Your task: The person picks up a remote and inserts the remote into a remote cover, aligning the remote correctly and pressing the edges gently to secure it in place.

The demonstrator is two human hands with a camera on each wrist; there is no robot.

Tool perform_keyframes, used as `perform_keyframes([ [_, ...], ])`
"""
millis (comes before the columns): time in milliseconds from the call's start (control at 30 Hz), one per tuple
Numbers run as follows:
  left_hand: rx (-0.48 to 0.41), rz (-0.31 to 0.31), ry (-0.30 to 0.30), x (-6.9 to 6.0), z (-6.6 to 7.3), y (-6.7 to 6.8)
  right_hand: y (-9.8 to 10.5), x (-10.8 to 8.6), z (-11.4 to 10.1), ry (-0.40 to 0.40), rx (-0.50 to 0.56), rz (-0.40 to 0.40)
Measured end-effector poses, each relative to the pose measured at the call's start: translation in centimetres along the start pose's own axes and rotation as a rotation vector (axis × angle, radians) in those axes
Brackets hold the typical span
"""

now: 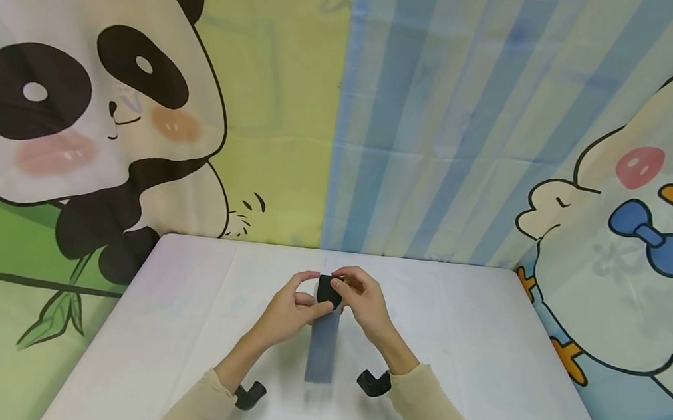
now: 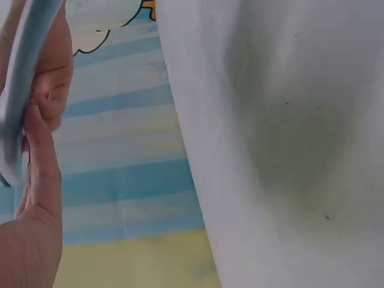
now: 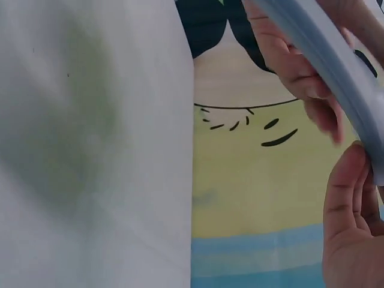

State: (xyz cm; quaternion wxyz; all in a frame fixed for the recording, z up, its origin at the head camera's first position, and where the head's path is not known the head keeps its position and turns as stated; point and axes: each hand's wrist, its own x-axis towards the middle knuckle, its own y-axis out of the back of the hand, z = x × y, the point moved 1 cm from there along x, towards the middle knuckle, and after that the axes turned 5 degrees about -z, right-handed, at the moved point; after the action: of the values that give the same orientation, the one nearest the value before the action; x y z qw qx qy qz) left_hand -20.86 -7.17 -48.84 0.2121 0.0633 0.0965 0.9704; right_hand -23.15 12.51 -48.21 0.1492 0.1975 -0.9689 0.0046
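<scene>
A long, narrow blue-grey strip [image 1: 321, 352] with a black end piece [image 1: 328, 292] is held up over the table. Its exact kind cannot be told. My left hand [image 1: 287, 314] pinches it from the left, with the thumb at the lower edge of the black piece. From the other side my right hand [image 1: 367, 305] grips the black piece near its top right, thumb on its face. The left wrist view shows the strip [image 2: 23, 78] edge-on and slightly bowed. Across the right wrist view the strip [image 3: 336, 57] runs slanted, with fingertips at its far end.
The white table [image 1: 452, 327] spreads below both hands, its back edge against hanging cloth. A panda is printed on the cloth at left [image 1: 181, 203], a white bird on the cloth at right [image 1: 623, 295]. Black curved pieces [image 1: 374, 383] sit at both wrists.
</scene>
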Motion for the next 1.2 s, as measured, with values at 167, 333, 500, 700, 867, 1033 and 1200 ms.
perform_keyframes([
  [167,-0.019,-0.041,-0.017,0.3,0.3,0.9,0.2,0.1,-0.5,0.039,0.002,-0.020],
  [333,-0.040,-0.174,-0.003,0.7,0.4,1.6,0.3,0.1,-0.4,0.026,0.065,-0.037],
  [500,-0.137,-0.267,-0.018,0.9,0.2,1.8,0.4,0.4,-0.6,0.039,0.081,-0.067],
  [700,-0.344,-0.271,-0.023,0.4,0.8,1.5,0.5,0.2,-1.3,-0.036,0.097,-0.148],
  [867,-0.403,-0.190,-0.032,0.0,1.4,0.9,0.0,0.1,-1.8,-0.072,0.155,-0.187],
  [1033,-0.404,-0.062,-0.041,-0.1,1.9,0.6,-0.2,0.3,-2.1,-0.044,0.100,-0.218],
  [1200,-0.407,0.052,-0.084,0.3,2.9,1.0,-0.5,0.6,-2.6,0.005,0.027,-0.253],
])
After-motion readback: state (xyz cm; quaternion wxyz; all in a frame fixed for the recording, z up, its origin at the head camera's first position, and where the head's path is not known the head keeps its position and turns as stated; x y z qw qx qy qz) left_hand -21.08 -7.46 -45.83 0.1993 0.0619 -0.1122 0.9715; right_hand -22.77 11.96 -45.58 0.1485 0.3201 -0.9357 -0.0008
